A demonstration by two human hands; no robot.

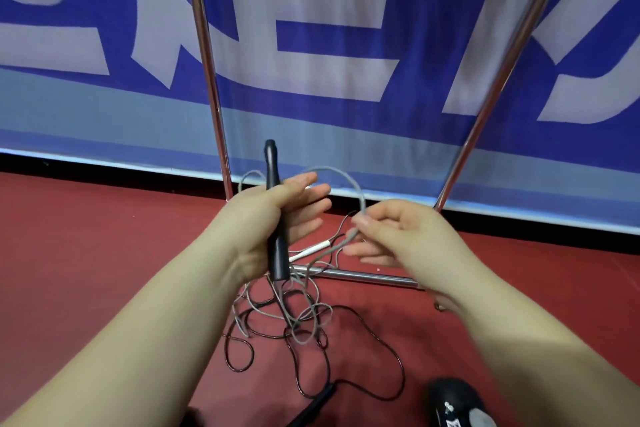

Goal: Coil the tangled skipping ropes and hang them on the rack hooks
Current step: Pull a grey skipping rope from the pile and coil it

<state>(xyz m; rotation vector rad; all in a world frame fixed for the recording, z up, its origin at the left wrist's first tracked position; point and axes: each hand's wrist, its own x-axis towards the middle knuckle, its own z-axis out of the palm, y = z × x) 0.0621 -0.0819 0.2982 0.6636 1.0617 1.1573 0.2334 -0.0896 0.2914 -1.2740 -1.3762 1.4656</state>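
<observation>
The single head view looks forward and steeply down from the person's own head, close over both forearms, with the left hand [273, 218] and right hand [391, 236] near mid-frame. It faces a blue banner [311, 45] beyond the red floor [86, 236]. Wide-angle bending splays the rack's metal poles [207, 62] outward toward the top.

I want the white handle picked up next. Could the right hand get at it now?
Probably not yet: the right hand is pinching the grey rope. The white handle lies uncovered on the floor just below, so reach looks easy once freed.
</observation>
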